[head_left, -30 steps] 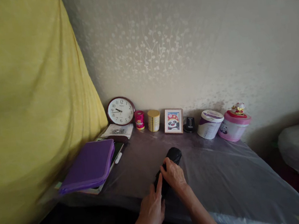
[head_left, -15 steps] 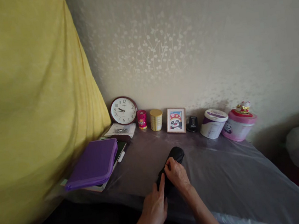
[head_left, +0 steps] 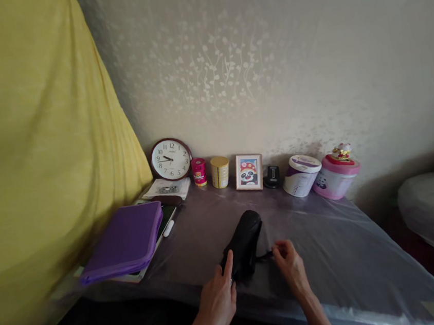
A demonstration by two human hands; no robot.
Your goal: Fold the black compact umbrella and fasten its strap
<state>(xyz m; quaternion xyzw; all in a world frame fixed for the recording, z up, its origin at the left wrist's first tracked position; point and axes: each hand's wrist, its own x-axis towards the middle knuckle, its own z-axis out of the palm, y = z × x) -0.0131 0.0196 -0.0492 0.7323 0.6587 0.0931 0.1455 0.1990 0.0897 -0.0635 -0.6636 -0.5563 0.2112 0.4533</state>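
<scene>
Pale wall (head_left: 287, 62) with leaf-pattern paper; yellow curtain (head_left: 37, 150) at left; counter (head_left: 326, 244) under clear, wrinkled sheeting. Centre front of counter: one black folded umbrella (head_left: 246, 232), lying aslant, rounded end away from the person. Left hand (head_left: 217, 297): closed about its near end, index finger extended along the fabric. Right hand (head_left: 291, 268): just to the right, apart from the umbrella's body, thumb and fingertips pinching a dark strap (head_left: 264, 256) that runs out from it. Back row, left to right: round clock (head_left: 171, 159), leaning; pink canister (head_left: 199, 172); yellow canister (head_left: 220, 173); framed panda picture (head_left: 248, 172); small black object (head_left: 271, 176); white-and-purple tub (head_left: 301, 178); pink-lidded tub (head_left: 334, 180), figurine (head_left: 342, 152) on top. Left side: purple zip case (head_left: 122, 239), flat.
</scene>
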